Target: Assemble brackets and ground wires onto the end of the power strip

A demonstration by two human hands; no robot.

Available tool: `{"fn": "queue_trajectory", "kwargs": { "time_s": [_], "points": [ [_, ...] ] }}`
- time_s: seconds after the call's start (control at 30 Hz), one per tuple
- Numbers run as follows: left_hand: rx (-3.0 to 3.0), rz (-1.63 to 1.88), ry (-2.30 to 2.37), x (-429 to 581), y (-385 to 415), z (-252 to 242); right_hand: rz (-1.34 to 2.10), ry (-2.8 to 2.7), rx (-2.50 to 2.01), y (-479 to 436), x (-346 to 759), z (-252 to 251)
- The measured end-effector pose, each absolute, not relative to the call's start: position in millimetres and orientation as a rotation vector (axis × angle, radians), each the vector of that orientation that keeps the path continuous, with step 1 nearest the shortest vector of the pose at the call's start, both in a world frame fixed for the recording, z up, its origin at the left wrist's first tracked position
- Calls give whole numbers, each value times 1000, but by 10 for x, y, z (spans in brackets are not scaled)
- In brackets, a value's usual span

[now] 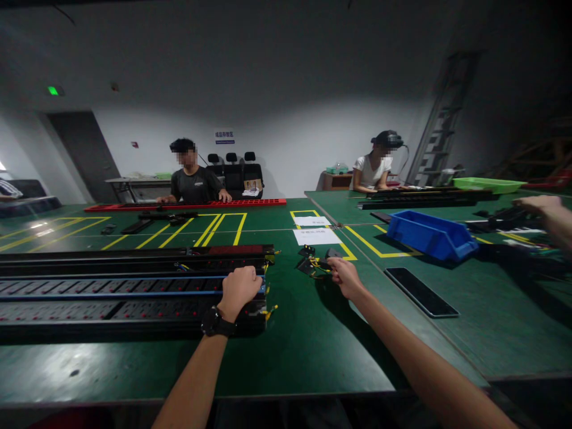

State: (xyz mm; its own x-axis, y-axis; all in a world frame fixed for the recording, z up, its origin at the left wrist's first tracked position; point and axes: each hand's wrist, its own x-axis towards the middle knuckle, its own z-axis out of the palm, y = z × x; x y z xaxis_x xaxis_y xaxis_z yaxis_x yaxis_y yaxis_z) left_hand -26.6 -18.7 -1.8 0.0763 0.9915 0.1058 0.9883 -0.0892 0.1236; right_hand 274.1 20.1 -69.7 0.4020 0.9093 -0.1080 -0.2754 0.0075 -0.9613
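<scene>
Your left hand (239, 289) is closed in a fist over the near end of the middle power strip (134, 292), one of several long black strips lying side by side across the left of the bench (304, 345). There is a wristwatch (217, 323) on that wrist. At the end you are gripping, short yellow and blue wire ends (269, 310) stick out of the housings, so by the look of it that end is not closed up.

Your right hand (345, 275) reaches out to a cluster of small black parts (311, 262) with yellow leads, lying loose on the bench just right of the strip ends. Your fingers are curled together at the cluster's edge and touch it. You cannot tell from here whether they actually pinch a piece or only rest against it.

Judging by this, the work is somewhere in the middle. The strips are laid out and one is held steady, but the small parts are off the strip and the wires are bare (nothing shows a finished end).

Two paper sheets (316, 236) lie beyond the cluster inside yellow tape marks. To your right are a blue bin (429, 235) and a dark flat phone (420, 291), both well apart from your hands. Across the bench a person in a dark shirt (196, 185) sits behind a long red strip (187, 205). A person in a white top (370, 171) sits at the next bench, and another person's hand (541, 205) comes in at the far right.
</scene>
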Motion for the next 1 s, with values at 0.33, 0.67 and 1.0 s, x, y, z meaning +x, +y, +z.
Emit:
{"fn": "queue_trajectory", "kwargs": {
  "time_s": [0.33, 0.67, 1.0],
  "points": [
    [2280, 279, 2113, -270, -176, -35, 1056, -676, -1212, 189, 2740, -692],
    [2293, 305, 2098, -276, -168, -46, 1066, -681, -1217, 193, 2747, -698],
    [2290, 290, 2113, -273, -171, -47, 1070, -710, -1202, 217, 2763, -727]
  ]
}}
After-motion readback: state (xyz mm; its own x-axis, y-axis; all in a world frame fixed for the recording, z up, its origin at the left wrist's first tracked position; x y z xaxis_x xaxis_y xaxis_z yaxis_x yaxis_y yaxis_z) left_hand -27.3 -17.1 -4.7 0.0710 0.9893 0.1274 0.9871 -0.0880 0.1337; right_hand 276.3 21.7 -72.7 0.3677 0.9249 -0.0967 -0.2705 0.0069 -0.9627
